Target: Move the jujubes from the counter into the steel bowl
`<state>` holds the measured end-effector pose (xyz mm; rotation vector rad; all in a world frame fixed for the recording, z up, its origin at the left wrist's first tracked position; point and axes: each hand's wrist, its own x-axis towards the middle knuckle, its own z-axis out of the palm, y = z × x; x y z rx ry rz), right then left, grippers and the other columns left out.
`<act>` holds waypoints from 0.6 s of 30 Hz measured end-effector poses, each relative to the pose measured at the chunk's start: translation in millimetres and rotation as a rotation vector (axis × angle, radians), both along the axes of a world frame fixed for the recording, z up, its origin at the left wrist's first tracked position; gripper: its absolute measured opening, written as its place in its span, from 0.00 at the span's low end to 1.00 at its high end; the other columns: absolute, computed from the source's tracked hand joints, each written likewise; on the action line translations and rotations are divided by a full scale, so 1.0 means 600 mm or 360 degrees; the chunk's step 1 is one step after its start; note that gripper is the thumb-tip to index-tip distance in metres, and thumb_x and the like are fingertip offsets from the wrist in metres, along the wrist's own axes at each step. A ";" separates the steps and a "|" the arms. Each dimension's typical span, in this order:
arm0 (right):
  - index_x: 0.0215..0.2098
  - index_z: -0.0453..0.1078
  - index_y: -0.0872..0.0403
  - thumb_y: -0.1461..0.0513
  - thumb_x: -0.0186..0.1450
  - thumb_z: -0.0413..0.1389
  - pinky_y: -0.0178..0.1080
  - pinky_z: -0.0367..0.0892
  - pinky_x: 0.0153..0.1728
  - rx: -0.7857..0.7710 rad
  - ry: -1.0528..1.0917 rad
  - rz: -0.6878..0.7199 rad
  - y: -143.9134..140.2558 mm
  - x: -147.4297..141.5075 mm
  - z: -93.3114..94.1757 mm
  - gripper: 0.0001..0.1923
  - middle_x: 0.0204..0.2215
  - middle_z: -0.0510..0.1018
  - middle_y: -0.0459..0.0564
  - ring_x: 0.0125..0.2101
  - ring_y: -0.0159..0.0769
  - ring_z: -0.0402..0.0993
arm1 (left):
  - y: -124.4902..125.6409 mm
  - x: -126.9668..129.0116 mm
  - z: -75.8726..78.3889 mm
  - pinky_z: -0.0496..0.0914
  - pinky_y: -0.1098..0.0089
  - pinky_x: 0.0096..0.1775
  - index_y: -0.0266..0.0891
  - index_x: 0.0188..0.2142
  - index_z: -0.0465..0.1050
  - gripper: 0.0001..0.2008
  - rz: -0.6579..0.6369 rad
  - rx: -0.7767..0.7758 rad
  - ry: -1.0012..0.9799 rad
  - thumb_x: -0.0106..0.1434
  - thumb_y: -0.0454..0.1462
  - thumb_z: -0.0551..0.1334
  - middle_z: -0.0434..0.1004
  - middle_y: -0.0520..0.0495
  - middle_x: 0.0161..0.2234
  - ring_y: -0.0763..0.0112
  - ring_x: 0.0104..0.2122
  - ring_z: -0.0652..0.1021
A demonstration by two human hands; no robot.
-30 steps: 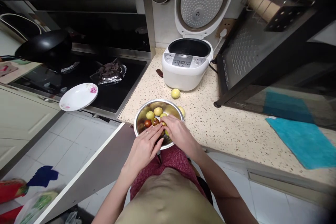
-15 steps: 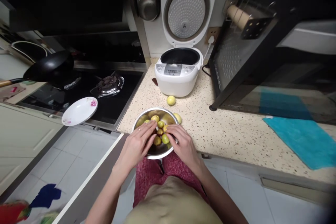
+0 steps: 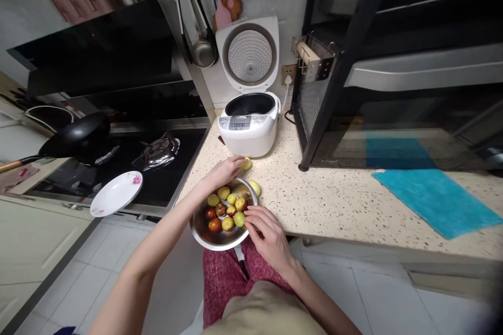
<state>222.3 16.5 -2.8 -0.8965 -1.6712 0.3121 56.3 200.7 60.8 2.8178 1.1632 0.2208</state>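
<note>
Our right hand (image 3: 268,234), thumb and fingers loosely apart, is at the rim of the bowl (image 3: 220,239), where most fruit (image 3: 227,224) already lies. Two are left outside: a near fruit (image 3: 255,187) beside the rim, and a far fruit (image 3: 246,164) by the cooker (image 3: 249,138), at our left hand (image 3: 231,167), whose grip we cannot tell.

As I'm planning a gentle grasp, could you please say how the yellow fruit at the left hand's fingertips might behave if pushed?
The yellow fruit would probably roll, being round on a flat counter. Looking smooth, it might slip under the left hand. Small beside the bowl, it is likely light.
</note>
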 end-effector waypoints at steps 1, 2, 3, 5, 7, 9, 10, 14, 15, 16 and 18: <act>0.44 0.79 0.50 0.69 0.72 0.55 0.51 0.82 0.49 -0.0001 0.0008 -0.0021 0.001 0.004 -0.001 0.12 0.40 0.85 0.52 0.47 0.44 0.82 | 0.003 0.000 0.002 0.77 0.65 0.52 0.39 0.59 0.73 0.17 -0.0002 0.0008 0.0027 0.77 0.35 0.52 0.76 0.40 0.61 0.63 0.50 0.83; 0.44 0.79 0.50 0.69 0.72 0.55 0.51 0.82 0.49 -0.0006 0.0018 -0.0040 0.003 0.008 -0.003 0.12 0.41 0.85 0.52 0.47 0.44 0.82 | 0.005 0.000 0.004 0.77 0.65 0.50 0.39 0.58 0.74 0.17 0.0003 0.0018 0.0056 0.76 0.35 0.52 0.77 0.40 0.59 0.63 0.47 0.84; 0.44 0.79 0.50 0.68 0.72 0.55 0.51 0.81 0.49 -0.0015 0.0029 -0.0057 0.005 0.012 -0.004 0.12 0.41 0.85 0.53 0.47 0.44 0.82 | 0.008 -0.001 0.006 0.78 0.65 0.48 0.39 0.56 0.75 0.16 0.0013 0.0029 0.0088 0.76 0.35 0.53 0.78 0.40 0.56 0.63 0.44 0.84; 0.45 0.79 0.50 0.68 0.72 0.55 0.52 0.81 0.49 -0.0029 0.0037 -0.0100 0.012 0.021 -0.007 0.11 0.41 0.85 0.53 0.46 0.44 0.82 | 0.014 -0.006 0.009 0.77 0.64 0.44 0.38 0.53 0.76 0.13 0.0037 0.0056 0.0157 0.74 0.35 0.56 0.79 0.39 0.53 0.60 0.41 0.84; 0.46 0.78 0.50 0.68 0.73 0.54 0.52 0.81 0.49 -0.0055 0.0012 -0.0167 0.022 0.031 -0.009 0.12 0.42 0.84 0.53 0.46 0.43 0.82 | 0.020 -0.012 0.012 0.77 0.63 0.44 0.37 0.50 0.76 0.11 0.0055 0.0083 0.0221 0.72 0.36 0.60 0.79 0.38 0.52 0.57 0.42 0.83; 0.48 0.77 0.49 0.67 0.73 0.53 0.53 0.80 0.50 -0.0117 -0.0034 -0.0242 0.035 0.041 -0.012 0.13 0.44 0.83 0.54 0.47 0.44 0.81 | 0.027 -0.018 0.014 0.76 0.63 0.44 0.38 0.51 0.75 0.11 0.0053 0.0096 0.0276 0.70 0.35 0.62 0.79 0.39 0.52 0.56 0.44 0.83; 0.49 0.77 0.50 0.68 0.74 0.51 0.54 0.80 0.51 -0.0161 -0.0059 -0.0274 0.042 0.045 -0.014 0.14 0.45 0.83 0.54 0.48 0.44 0.80 | 0.029 -0.021 0.015 0.76 0.64 0.44 0.39 0.52 0.74 0.13 0.0042 0.0096 0.0299 0.69 0.35 0.63 0.79 0.39 0.52 0.56 0.45 0.82; 0.57 0.73 0.51 0.68 0.73 0.49 0.58 0.75 0.58 -0.0385 -0.0207 -0.0304 0.072 0.059 -0.020 0.18 0.54 0.79 0.57 0.56 0.47 0.75 | 0.040 -0.029 0.018 0.75 0.66 0.44 0.45 0.59 0.71 0.21 -0.0032 0.0072 0.0408 0.67 0.33 0.64 0.77 0.43 0.56 0.59 0.45 0.83; 0.59 0.71 0.51 0.68 0.72 0.51 0.59 0.73 0.59 -0.0439 -0.0260 -0.0283 0.079 0.061 -0.022 0.20 0.57 0.77 0.58 0.59 0.48 0.73 | 0.042 -0.030 0.019 0.75 0.67 0.44 0.46 0.60 0.71 0.22 -0.0050 0.0070 0.0439 0.67 0.33 0.64 0.77 0.43 0.56 0.59 0.44 0.83; 0.62 0.69 0.51 0.69 0.71 0.52 0.60 0.72 0.61 -0.0485 -0.0315 -0.0253 0.086 0.060 -0.024 0.22 0.60 0.74 0.58 0.61 0.49 0.71 | 0.045 -0.030 0.020 0.75 0.66 0.44 0.46 0.60 0.71 0.22 -0.0071 0.0068 0.0461 0.67 0.33 0.64 0.77 0.43 0.56 0.59 0.44 0.83; 0.66 0.65 0.51 0.70 0.68 0.54 0.60 0.69 0.63 -0.0545 -0.0413 -0.0171 0.099 0.057 -0.028 0.29 0.65 0.70 0.59 0.65 0.50 0.66 | 0.048 -0.030 0.020 0.74 0.66 0.46 0.44 0.59 0.72 0.20 -0.0119 0.0060 0.0475 0.68 0.34 0.64 0.76 0.42 0.56 0.59 0.45 0.83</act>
